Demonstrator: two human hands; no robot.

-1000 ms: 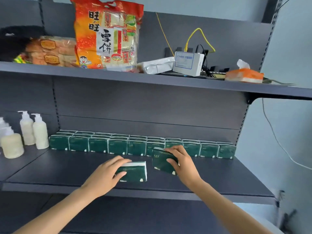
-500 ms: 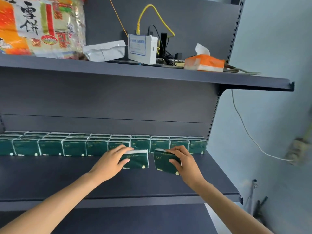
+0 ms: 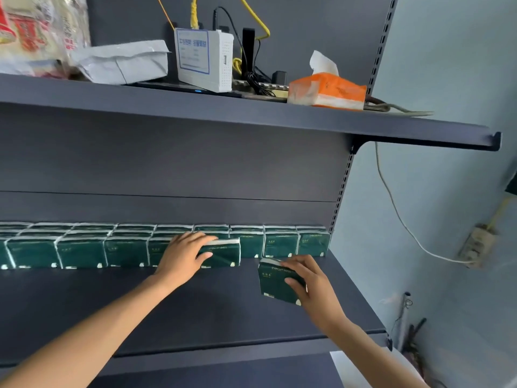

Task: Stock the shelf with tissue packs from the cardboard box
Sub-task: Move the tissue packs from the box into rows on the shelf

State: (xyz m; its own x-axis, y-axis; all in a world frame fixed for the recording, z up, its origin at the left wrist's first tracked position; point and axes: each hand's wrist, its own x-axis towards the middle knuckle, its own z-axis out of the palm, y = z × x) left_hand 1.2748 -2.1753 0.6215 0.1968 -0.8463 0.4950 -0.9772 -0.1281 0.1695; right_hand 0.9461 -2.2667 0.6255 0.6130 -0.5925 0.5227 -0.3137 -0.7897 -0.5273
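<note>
On the lower shelf (image 3: 195, 309), head view: rows of dark green tissue packs (image 3: 81, 252) stand along the back panel, several deep on the left side, thinner toward the right end. Left hand (image 3: 183, 257) grips one green pack (image 3: 222, 254), fingers over its top, thumb on its front face; that pack stands upright on the shelf in line with the front row, touching its neighbours. Right hand (image 3: 310, 281) holds a second green pack (image 3: 275, 281), fingers curled over the top edge, thumb across the front; pack is tilted, in front of the row near the right end, apart from it. Cannot tell if its lower edge touches the shelf. Upper shelf (image 3: 251, 113): white router box (image 3: 204, 58) with yellow cable (image 3: 257, 21), orange tissue pack (image 3: 327, 89), white paper bag (image 3: 123, 61), snack bag (image 3: 36, 32) at far left. Cardboard box out of view.
</note>
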